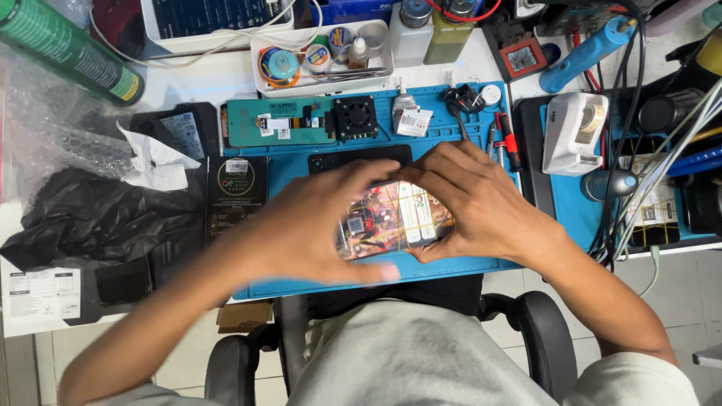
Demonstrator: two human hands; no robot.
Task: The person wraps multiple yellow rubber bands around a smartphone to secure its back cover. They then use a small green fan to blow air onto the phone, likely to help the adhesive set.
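An opened phone with its inner boards and a white battery exposed lies over the blue work mat. My left hand wraps its left end, thumb along the lower edge. My right hand covers its right end, fingers arched over the top. Both hands grip the phone, hiding its outer edges. Just beyond the fingers lies a dark phone frame.
On the mat's far part sit a teal phone panel, a small black fan and screwdrivers. A white tray of tape rolls stands behind. Black plastic wrap lies left; a white device and cables crowd the right.
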